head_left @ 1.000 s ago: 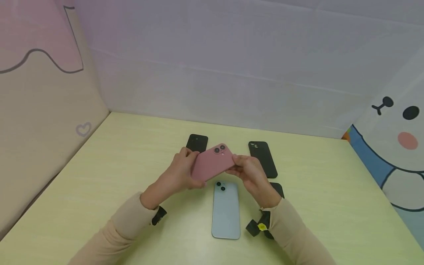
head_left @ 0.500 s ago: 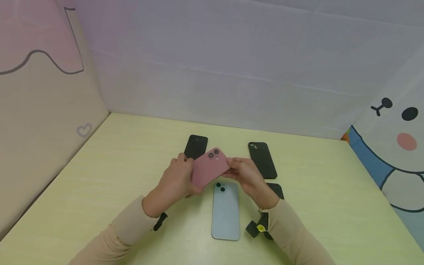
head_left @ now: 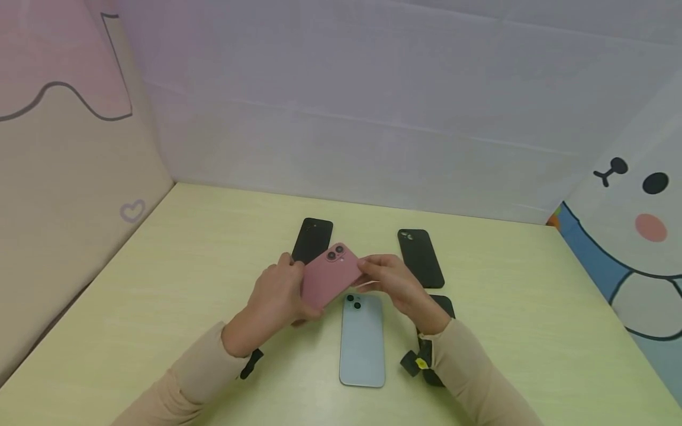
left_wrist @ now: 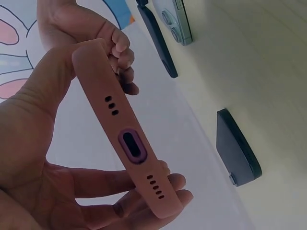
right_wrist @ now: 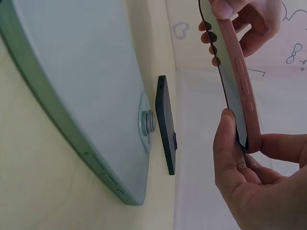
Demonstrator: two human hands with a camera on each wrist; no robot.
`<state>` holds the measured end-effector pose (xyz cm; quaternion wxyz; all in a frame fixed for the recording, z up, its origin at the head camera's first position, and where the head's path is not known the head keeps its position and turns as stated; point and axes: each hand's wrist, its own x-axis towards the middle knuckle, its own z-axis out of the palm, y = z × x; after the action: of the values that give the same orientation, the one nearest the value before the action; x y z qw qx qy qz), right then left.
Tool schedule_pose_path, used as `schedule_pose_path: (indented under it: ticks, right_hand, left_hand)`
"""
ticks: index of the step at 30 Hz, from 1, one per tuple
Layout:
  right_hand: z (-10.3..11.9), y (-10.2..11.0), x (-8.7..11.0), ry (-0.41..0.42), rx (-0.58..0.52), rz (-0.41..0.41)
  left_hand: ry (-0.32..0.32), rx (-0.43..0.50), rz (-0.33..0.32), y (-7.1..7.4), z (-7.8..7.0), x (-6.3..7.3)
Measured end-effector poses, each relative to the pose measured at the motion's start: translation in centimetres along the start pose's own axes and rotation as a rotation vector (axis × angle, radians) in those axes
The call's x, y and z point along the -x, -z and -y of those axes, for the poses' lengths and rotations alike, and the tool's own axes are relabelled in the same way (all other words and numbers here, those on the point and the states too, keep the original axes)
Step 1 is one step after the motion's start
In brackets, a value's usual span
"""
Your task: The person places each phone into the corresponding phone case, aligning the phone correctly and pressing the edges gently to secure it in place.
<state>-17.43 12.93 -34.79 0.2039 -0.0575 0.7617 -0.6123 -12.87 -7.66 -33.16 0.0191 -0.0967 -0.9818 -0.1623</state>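
Note:
A phone in a pink case (head_left: 330,275) is held tilted above the table, its camera side up in the head view. My left hand (head_left: 274,296) grips its lower end between thumb and fingers; the case's port opening and small holes (left_wrist: 130,143) face the left wrist camera. The camera-end corner is pinched by my right hand (head_left: 396,284). In the right wrist view the glossy screen (right_wrist: 232,96) shows beside the pink rim, reflecting fingertips. Just below lies a light blue phone (head_left: 362,343), back up, flat on the table.
A black phone (head_left: 311,239) lies behind my left hand. A black phone case (head_left: 421,258) with camera cut-outs lies back right. Another black phone-shaped piece (head_left: 442,306) is partly hidden under my right forearm. Fabric walls stand behind the pale table (head_left: 533,319) and at its sides.
Both hands have brought the pink-cased phone slightly left and towards me, uncovering more of the black phone behind. The grip of each hand looks much the same; the phones on the table stay put.

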Motion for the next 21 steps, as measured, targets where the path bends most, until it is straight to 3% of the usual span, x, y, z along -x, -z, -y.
schedule_pose_path:
  ticks: [12,21]
  right_hand:
    - [0.1,1.1,0.1,0.009,0.162,-0.055]
    - [-0.4,3.8,-0.4,0.019,0.280,-0.145]
  left_hand:
    - [0.051,-0.003,0.034,-0.3,0.6,0.3]
    - [0.046,-0.015,0.042,-0.6,1.1,1.1]
